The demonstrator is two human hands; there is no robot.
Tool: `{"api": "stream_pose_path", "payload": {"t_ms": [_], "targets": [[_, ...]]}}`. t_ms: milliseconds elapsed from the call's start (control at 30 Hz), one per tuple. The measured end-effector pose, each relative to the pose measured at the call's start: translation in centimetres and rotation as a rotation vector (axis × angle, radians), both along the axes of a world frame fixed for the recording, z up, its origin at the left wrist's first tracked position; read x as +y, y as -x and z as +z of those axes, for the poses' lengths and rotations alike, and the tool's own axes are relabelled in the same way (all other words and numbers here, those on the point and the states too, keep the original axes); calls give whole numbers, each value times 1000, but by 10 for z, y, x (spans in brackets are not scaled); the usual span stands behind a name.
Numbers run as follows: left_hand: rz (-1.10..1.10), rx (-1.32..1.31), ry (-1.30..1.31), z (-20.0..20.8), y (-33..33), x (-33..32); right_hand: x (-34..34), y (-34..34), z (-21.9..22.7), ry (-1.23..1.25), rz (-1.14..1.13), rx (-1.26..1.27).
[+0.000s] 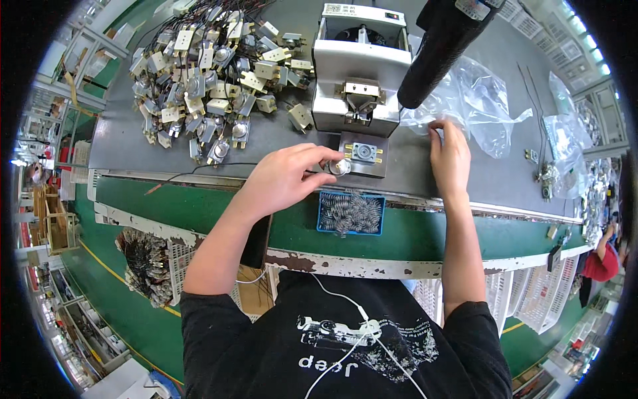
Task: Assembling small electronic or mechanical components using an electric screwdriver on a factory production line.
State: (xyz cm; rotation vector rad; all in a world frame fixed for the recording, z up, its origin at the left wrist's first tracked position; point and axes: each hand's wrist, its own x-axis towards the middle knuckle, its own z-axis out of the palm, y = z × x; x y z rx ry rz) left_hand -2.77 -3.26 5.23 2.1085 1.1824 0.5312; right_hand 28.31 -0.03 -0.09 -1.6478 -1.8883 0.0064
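Note:
My left hand (pixel 289 174) pinches a small round metal part (pixel 340 167) with a pale tip between thumb and fingers. That part is at the left side of a grey box-shaped switch unit (pixel 364 153) with brass terminals, which sits in a dark metal fixture (pixel 372 169). The fixture stands in front of a white and grey bench press (pixel 360 70). My right hand (pixel 452 156) rests on the bench right of the press, its fingers loosely curved and apart at the edge of a clear plastic bag (pixel 488 110). Nothing shows in it.
A blue tray (pixel 351 231) of metal springs sits at the bench's front edge. Piled at the far left are several wired switch units (pixel 206 86). A black cylindrical tool (pixel 442 53) overhangs the back right. A dark wire (pixel 199 168) runs left from behind my left hand.

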Motion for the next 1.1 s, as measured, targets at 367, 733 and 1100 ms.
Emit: {"api": "stream_pose_path", "payload": {"t_ms": [367,733,1100], "targets": [[-3,5,-38,-5,6,-2,-17,-16,47,108,-126,144],[8,28,-92,-10,5,3,-43,23,81,364,497,298],[-36,58,-202,-3,0,-4,-46,67,58,377,447,482]]}}
